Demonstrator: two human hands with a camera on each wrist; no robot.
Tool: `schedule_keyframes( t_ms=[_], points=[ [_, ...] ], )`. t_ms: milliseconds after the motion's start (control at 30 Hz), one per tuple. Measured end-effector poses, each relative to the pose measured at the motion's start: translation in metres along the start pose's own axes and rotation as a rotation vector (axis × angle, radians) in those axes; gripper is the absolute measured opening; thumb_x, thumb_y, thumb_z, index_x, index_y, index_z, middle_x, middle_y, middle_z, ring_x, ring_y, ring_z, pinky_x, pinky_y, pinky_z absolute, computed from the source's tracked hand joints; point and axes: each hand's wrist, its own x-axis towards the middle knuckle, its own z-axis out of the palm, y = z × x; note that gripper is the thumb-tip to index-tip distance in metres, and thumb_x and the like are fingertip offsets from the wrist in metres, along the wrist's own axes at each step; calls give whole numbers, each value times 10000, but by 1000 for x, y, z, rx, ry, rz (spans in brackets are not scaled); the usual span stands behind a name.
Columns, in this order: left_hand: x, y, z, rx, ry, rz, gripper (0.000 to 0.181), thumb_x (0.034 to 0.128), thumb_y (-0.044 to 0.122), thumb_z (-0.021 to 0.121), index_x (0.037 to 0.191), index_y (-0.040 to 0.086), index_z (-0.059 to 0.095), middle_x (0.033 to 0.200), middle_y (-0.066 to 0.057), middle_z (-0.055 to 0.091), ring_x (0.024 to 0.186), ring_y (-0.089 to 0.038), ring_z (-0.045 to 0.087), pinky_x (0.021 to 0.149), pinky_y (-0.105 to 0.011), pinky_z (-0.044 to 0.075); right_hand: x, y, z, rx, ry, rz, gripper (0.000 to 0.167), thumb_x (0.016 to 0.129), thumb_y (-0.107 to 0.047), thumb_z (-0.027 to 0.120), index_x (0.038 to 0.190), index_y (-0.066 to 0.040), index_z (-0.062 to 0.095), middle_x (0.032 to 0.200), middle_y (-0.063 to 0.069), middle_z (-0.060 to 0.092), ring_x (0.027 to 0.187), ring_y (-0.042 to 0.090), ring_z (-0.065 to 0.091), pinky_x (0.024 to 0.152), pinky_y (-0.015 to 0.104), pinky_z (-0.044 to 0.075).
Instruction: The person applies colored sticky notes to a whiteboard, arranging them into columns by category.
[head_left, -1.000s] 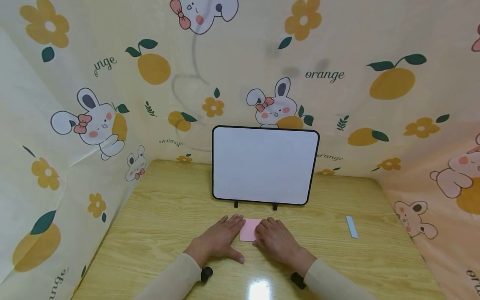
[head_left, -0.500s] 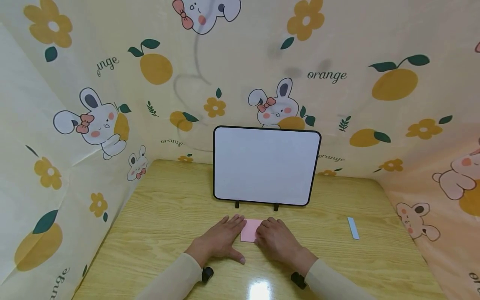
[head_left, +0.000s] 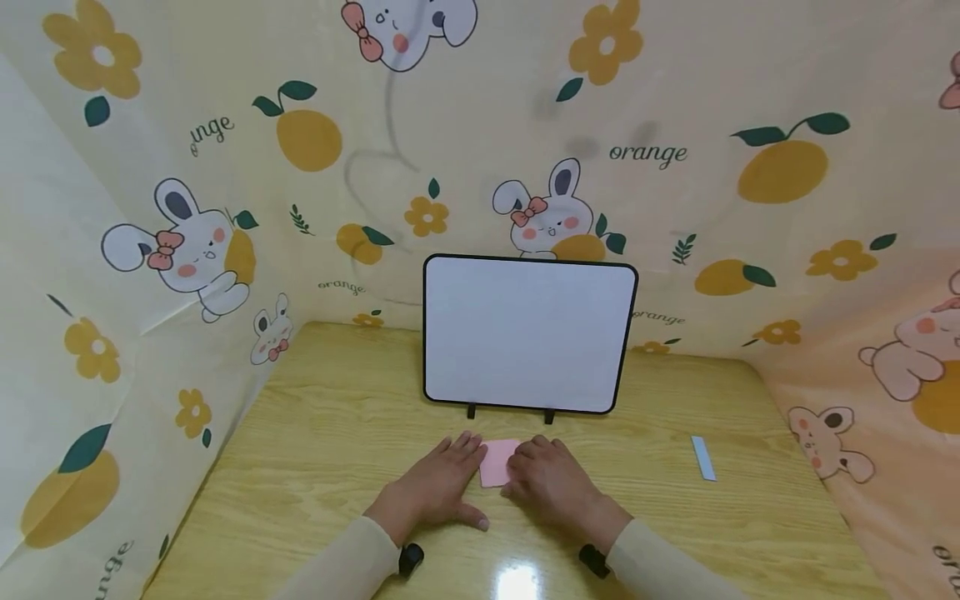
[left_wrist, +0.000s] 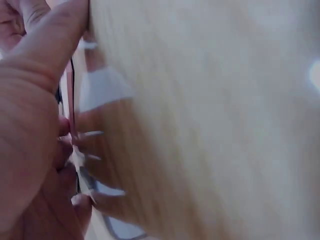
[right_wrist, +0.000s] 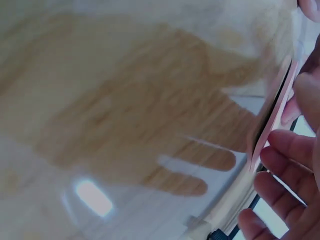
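A small pink sheet of paper [head_left: 495,464] lies on the wooden table between both hands. My left hand [head_left: 435,483] is spread flat, fingertips resting at the sheet's left edge and thumb out to the side on the table. With bent fingers, my right hand [head_left: 553,479] pinches the sheet's right side, covering that end. Seen edge-on in the right wrist view, the pink paper [right_wrist: 273,120] has a dark gap beneath it, so this side is slightly raised. Only a thin strip of it shows beside the left hand [left_wrist: 30,120] in the left wrist view.
Behind the hands a white board [head_left: 530,333] with a black rim stands on two small black feet. A light-blue strip [head_left: 703,458] lies at the right of the table [head_left: 337,400]. Patterned cloth [head_left: 450,108] with rabbits and oranges surrounds the table's back and sides.
The pink paper has turned slightly, its right side shifting under the right fingers. My right hand has moved a little; my left hand stays in place.
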Motion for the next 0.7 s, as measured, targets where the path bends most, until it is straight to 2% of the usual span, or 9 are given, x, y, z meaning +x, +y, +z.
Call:
schedule_keyframes(
  t_ms=[100,233,333,400,500,700],
  points=[
    [-8,5,1,-2,-1,-4,1150,834,807,667,1656,76,332,1754,-110,231,1635,-291,193,1327,-496,229,-1,-1,0,-9,-51,16,459,988,-554,678,1145,-127,737,1267,42,722,1176,254,641,938,496,561],
    [-18,13,4,-19,-14,18,1103,848,805,650,1637,85,377,1738,-99,284,1630,-280,217,1326,-494,232,-2,-2,0,9,-158,49,761,995,-680,560,1438,-66,633,1484,88,620,1374,308,559,1078,563,503],
    [-22,18,2,-19,-1,28,1029,869,772,658,1620,111,418,1718,-79,337,1623,-265,244,1325,-490,236,-2,-2,0,26,-216,65,826,1005,-696,522,1531,-60,548,1577,98,544,1462,326,490,1151,587,446],
    [-22,18,0,-16,24,26,1016,878,740,677,1627,110,406,1719,-76,336,1622,-263,245,1325,-492,237,-2,-2,0,28,-228,63,823,1012,-685,518,1549,-60,527,1601,99,520,1482,331,471,1171,592,428],
    [-17,13,-4,-12,60,20,1063,873,694,722,1658,92,334,1735,-81,298,1628,-261,225,1327,-492,228,-3,-2,0,25,-178,47,764,1025,-636,547,1515,-49,558,1564,113,555,1451,341,501,1155,590,451],
    [-4,7,-12,-58,24,20,1141,837,663,788,1678,87,274,1751,-79,253,1637,-256,188,1335,-491,198,-5,0,0,15,-3,33,454,989,-494,703,1228,-109,693,1288,59,700,1243,274,612,1020,509,548]
  ],
)
